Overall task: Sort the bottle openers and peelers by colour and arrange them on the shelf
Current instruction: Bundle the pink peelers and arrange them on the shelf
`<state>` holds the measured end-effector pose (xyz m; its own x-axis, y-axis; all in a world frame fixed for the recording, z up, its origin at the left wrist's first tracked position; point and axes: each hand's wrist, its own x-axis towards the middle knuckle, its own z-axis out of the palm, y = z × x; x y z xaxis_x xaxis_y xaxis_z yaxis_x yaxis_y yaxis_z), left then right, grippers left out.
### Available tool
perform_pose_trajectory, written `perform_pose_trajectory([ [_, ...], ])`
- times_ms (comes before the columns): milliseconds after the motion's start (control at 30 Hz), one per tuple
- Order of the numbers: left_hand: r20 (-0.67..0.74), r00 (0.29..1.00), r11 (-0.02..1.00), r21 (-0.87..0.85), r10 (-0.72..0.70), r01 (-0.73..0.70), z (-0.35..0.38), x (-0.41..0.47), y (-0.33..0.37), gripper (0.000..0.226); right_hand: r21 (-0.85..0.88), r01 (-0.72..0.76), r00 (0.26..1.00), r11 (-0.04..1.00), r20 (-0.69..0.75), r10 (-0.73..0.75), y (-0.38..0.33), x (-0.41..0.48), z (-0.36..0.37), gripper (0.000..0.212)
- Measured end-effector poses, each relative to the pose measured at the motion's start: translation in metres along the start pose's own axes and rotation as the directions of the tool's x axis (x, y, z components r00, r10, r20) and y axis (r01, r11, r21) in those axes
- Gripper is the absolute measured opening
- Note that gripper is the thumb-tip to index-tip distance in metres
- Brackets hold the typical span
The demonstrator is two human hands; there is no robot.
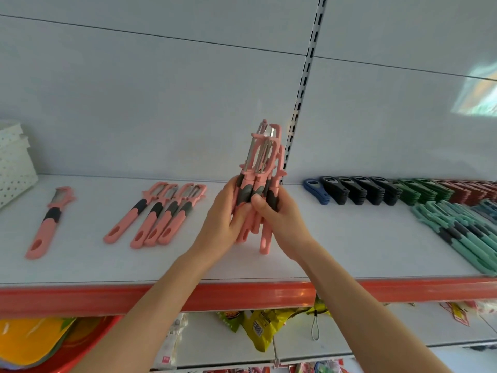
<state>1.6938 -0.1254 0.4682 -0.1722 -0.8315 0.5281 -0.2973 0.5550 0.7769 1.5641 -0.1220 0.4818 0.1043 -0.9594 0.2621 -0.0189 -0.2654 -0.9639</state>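
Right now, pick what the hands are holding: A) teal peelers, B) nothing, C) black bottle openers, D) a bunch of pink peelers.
D: the left hand and right hand grip a bunch of pink peelers, heads up, above the shelf.

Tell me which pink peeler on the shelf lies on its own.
The far-left pink peeler, nearest the white basket: it lies alone, while four others lie side by side to its right.
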Motion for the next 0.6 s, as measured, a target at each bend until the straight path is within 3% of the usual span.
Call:
perform_pose_trajectory([
  [200, -0.007, 1.0, 0.996, 0.088, 0.028, -0.027, -0.003, -0.004, -0.005, 0.04, 0.0, -0.008, 1.0, 1.0, -0.012, 0.008, 0.002, 0.0, -0.001, 0.017],
  [433, -0.04, 0.999, 0.999, -0.02, -0.031, 0.031, -0.019, -0.007, 0.003, 0.034, -0.084, 0.073, 0.997, 0.994, 0.013, -0.072, -0.006, -0.003, -0.001, 0.008],
  [600, -0.035, 0.997, 0.997, 0.037, -0.072, 0.074, -0.022, -0.011, -0.003, 0.019, -0.121, 0.051, 0.999, 0.991, -0.011, -0.053, -0.001, -0.007, 0.005, 0.009],
])
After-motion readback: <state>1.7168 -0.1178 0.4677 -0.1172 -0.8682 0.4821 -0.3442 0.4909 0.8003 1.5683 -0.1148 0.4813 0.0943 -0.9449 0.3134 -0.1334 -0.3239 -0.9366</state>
